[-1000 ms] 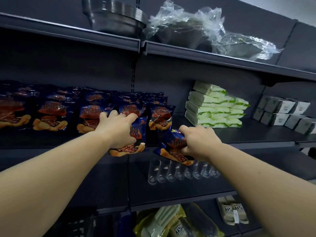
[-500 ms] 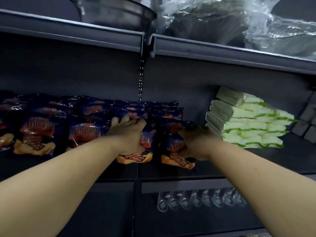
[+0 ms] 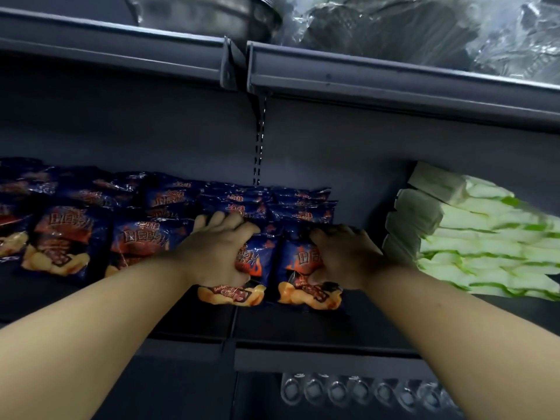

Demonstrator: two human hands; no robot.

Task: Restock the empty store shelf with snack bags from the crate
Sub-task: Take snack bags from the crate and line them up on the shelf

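At nine o'clock, snack bags already stand face-out in overlapping rows on the shelf, so each label reads from the aisle. The left hand has its grip curled over the top of a bag, likely to seat it upright against the row behind. Just beside it, at three o'clock of that bag, the right hand closes its grip on a second bag, lining it up as the row's end. Further toward three o'clock lies a stack of white and green packs. The crate is out of view.
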